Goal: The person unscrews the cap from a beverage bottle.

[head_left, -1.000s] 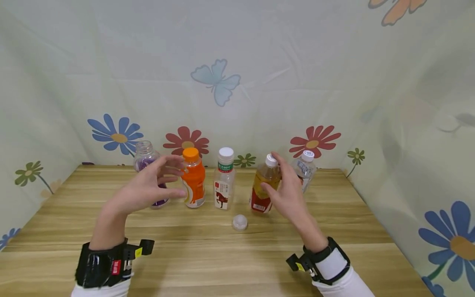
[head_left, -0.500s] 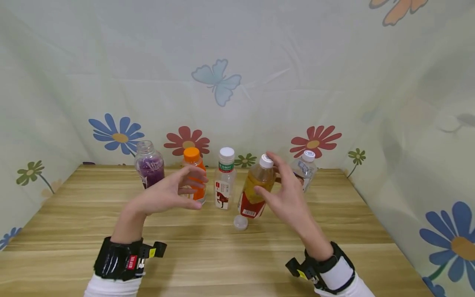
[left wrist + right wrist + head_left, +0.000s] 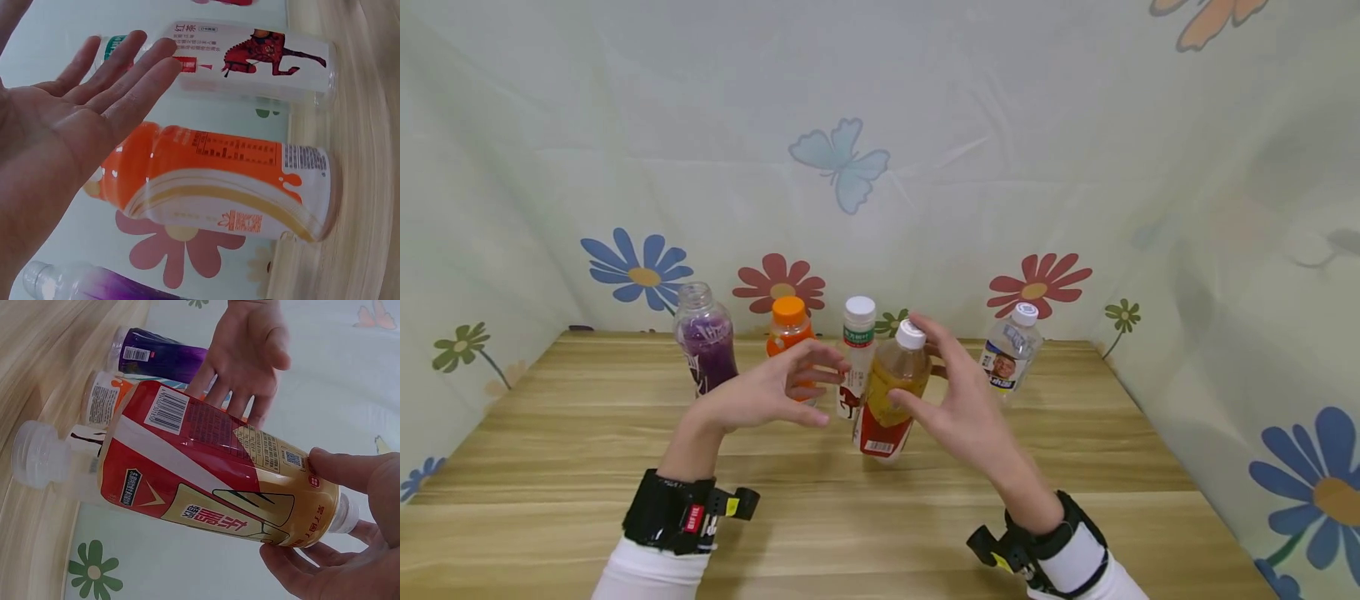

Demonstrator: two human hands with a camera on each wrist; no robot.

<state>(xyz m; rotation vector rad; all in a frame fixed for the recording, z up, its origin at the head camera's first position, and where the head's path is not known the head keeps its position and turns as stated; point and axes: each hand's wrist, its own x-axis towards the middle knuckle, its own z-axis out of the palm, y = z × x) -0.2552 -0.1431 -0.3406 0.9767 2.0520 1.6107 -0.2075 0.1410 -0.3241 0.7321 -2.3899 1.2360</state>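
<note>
My right hand (image 3: 962, 408) holds a gold-and-red drink bottle (image 3: 889, 398) with a white cap by its upper part. The bottle tilts slightly and hangs close over the table, its thumb side facing my left hand (image 3: 760, 396). That left hand is empty, its fingers spread and loosely bent towards the bottle. In the left wrist view its palm shows beside an orange bottle (image 3: 212, 181) and a clear bottle with a red horse label (image 3: 262, 59). A small translucent cap (image 3: 40, 453) lies on the table, visible in the right wrist view and hidden behind the held bottle in the head view.
A purple bottle (image 3: 709, 342) with an uncapped neck stands at the left of the row. To the right stands a clear bottle (image 3: 1011, 346) with a white cap. A flowered cloth (image 3: 925, 167) hangs behind the wooden table (image 3: 850, 533).
My right hand has carried the gold-and-red bottle left and nearer, off its place beside the clear bottle and in front of the small cap. My left hand has moved right towards it.
</note>
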